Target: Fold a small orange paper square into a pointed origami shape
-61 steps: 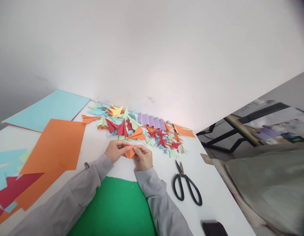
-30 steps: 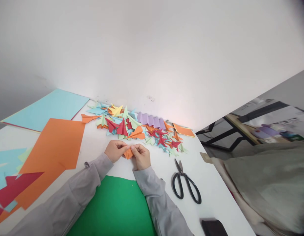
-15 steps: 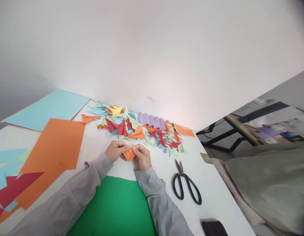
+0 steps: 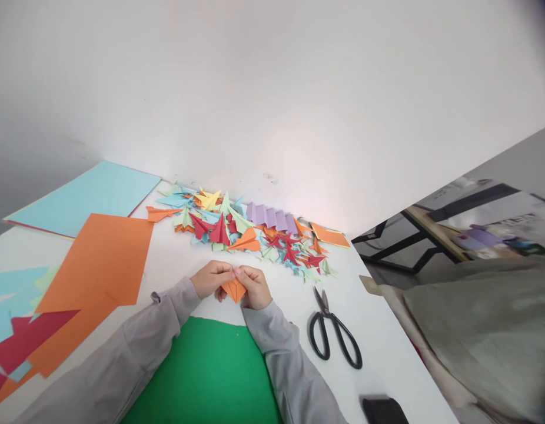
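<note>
A small folded orange paper (image 4: 235, 289) is pinched between both hands, its pointed end toward me. My left hand (image 4: 210, 279) grips its left side, with the thumb on top and fingertips curled beneath. On the right side, my right hand (image 4: 253, 286) presses it between thumb and fingers. The two thumbs meet at the paper's upper edge. Just beyond the hands lies a pile of folded paper planes in several colours (image 4: 220, 229). Below the hands is a green sheet (image 4: 206, 371), partly covered by my sleeves.
Black-handled scissors (image 4: 329, 324) lie slightly open on the right, with a black object (image 4: 384, 410) nearer. On the left are a large orange sheet (image 4: 105, 259), blue sheets (image 4: 89, 197) and paper scraps (image 4: 29, 335). Purple pleated paper (image 4: 271, 217) stands by the wall.
Both hands have come slightly nearer to me with the orange paper, and the thumbs have moved together over its upper edge, covering more of it.
</note>
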Demonstrator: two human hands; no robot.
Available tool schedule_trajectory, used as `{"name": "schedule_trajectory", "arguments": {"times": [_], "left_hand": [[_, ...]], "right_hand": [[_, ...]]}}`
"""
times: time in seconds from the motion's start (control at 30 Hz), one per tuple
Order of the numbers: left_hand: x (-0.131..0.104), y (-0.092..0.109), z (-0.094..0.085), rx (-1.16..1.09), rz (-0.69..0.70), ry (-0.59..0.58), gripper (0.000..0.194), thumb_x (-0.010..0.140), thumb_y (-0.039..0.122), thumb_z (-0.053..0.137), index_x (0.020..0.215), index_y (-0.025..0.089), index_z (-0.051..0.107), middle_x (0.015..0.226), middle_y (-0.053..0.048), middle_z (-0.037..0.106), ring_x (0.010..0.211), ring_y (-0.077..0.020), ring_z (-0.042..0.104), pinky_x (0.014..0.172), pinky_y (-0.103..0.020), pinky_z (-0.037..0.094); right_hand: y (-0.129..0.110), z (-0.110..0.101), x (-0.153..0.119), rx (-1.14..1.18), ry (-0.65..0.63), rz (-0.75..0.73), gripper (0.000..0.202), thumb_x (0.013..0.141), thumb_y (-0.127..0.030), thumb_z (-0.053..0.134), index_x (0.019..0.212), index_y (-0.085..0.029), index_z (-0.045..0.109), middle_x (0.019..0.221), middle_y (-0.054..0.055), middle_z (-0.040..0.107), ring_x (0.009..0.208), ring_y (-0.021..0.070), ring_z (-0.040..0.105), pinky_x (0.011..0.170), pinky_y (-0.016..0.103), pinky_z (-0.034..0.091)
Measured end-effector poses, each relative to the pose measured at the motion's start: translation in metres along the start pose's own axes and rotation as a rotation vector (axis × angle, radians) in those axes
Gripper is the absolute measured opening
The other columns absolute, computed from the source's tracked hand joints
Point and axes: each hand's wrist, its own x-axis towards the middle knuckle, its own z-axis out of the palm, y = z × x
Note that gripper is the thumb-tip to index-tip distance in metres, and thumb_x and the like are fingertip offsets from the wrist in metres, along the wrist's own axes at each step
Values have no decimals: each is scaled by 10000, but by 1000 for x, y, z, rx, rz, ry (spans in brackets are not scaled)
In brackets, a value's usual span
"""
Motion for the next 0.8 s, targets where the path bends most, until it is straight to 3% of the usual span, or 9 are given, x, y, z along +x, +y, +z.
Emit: {"name": "schedule_trajectory", "arguments": {"times": [0.3, 0.4, 0.57, 0.8], "left_hand": [[-5, 6, 1, 65, 145, -57, 343, 668, 451, 570, 547, 146, 472, 405, 40, 440, 338, -58, 398, 351, -185, 313], [-7, 8, -1, 73, 170, -95, 362, 663, 464, 575, 526, 149, 462, 420, 36, 439, 356, -58, 400, 363, -188, 304], [-4, 6, -3, 44, 152, -79, 383, 659, 479, 576, 506, 154, 442, 392, 42, 422, 330, -55, 382, 345, -187, 262], [1, 1, -5, -104, 80, -97, 396, 607, 490, 614, 487, 150, 451, 312, 53, 394, 245, -40, 305, 285, -182, 164]], "right_hand": [[-14, 3, -6, 159, -103, 49, 354, 654, -464, 639, 498, -179, 498, 402, -5, 545, 400, 152, 534, 407, 256, 387], [-15, 6, -7, 183, -104, 78, 366, 622, -470, 662, 485, -180, 487, 370, -31, 496, 344, 119, 468, 375, 234, 345], [-10, 6, -4, 200, 4, 104, 409, 588, -503, 665, 448, -182, 452, 306, -59, 415, 266, 55, 273, 302, 198, 188], [-9, 8, -1, 168, 30, 50, 488, 586, -511, 656, 334, -188, 391, 230, -78, 291, 232, 41, 213, 280, 202, 140]]}}
